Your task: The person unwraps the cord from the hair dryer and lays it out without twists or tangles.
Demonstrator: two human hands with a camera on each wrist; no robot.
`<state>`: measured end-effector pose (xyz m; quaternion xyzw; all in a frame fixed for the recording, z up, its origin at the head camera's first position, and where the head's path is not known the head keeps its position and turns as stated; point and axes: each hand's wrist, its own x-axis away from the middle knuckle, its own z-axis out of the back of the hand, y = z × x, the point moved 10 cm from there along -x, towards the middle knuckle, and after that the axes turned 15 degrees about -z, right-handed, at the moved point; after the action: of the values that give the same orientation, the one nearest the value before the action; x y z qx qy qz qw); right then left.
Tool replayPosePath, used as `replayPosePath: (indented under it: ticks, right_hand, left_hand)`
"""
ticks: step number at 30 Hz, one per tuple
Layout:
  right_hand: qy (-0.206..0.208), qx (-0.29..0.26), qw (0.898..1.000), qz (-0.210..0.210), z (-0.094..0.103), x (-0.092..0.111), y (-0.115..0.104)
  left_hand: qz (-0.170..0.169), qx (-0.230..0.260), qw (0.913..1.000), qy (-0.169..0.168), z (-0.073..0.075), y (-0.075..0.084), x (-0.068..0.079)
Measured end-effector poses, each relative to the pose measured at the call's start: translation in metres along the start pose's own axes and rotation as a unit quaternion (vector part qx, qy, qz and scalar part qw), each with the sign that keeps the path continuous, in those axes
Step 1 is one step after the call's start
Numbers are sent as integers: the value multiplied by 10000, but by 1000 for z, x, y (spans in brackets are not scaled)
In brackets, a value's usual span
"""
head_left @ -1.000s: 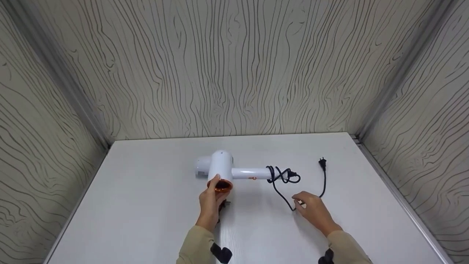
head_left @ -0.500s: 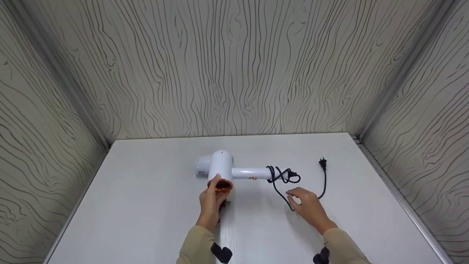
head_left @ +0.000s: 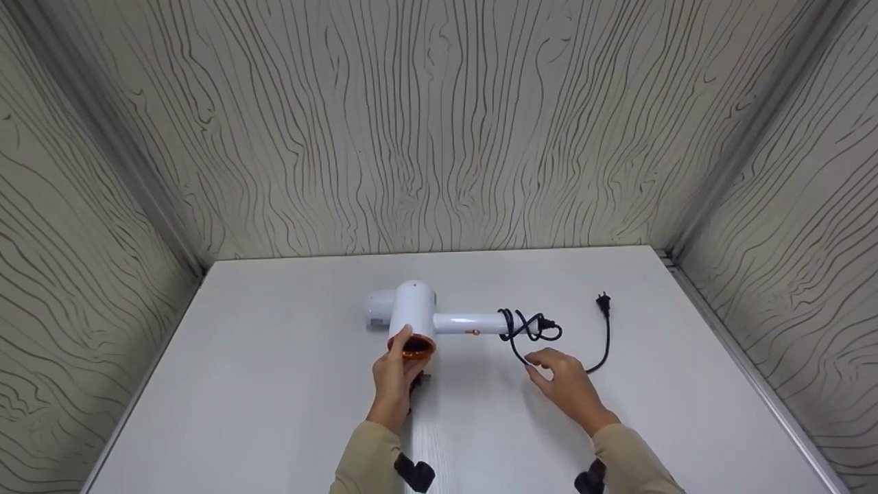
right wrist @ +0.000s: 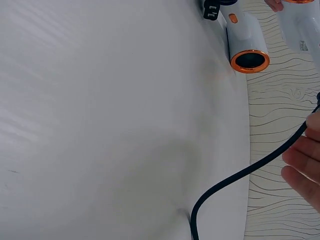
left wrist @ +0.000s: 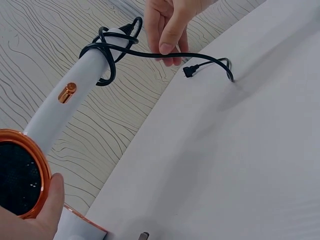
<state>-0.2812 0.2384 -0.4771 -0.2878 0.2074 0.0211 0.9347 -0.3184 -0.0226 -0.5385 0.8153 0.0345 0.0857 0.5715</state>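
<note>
My left hand (head_left: 391,387) grips the barrel of a white hair dryer (head_left: 414,305) near its orange-rimmed end, thumb along the side. The dryer's handle points right, with an orange button (left wrist: 67,92) on it. Black power cord (left wrist: 150,55) is wound in several loops round the handle's end. Below that end, my right hand (head_left: 566,385) pinches the cord between thumb and fingers. From there the loose length runs down to the table, ending in a two-pin plug (head_left: 603,302) at the right.
A second white hair dryer (head_left: 379,309) lies on the white table (head_left: 274,357), partly behind the held one; its plug (right wrist: 211,10) shows in the right wrist view. Wood-patterned panels (head_left: 411,137) stand at the back and both sides.
My right hand has moved left and slightly up along the cord, closer to the wound handle, and the cord below the loops has shortened. The left hand and hair dryer stay put.
</note>
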Motion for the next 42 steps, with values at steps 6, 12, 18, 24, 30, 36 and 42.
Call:
replayPosePath:
  ticks: [6, 12, 18, 24, 30, 36, 42]
  right_hand:
    - [-15, 79, 9999, 75, -3, 0, -1]
    - [-172, -51, 9998, -37, -5, -2, -1]
    - [-177, -90, 9998, -51, -5, 0, -1]
    - [-45, -107, 9999, 89, -2, 2, -4]
    - [11, -64, 9995, 316, 3, 4, -9]
    - [208, -145, 9978, 614, 10, 5, -14]
    - [501, -215, 9929, 1056, 19, 7, -20]
  left_hand:
    - [4, 69, 9999, 147, 2, 2, 0]
    - [-23, 64, 9999, 147, 1, 4, -1]
    - [20, 57, 9998, 185, 2, 2, -1]
    - [-8, -7, 9995, 307, 5, 1, -1]
    - [-14, -57, 9994, 353, 8, 1, 0]
    - [-115, -97, 9991, 387, 9, 1, 1]
    - [-158, -212, 9990, 371, 8, 1, 1]
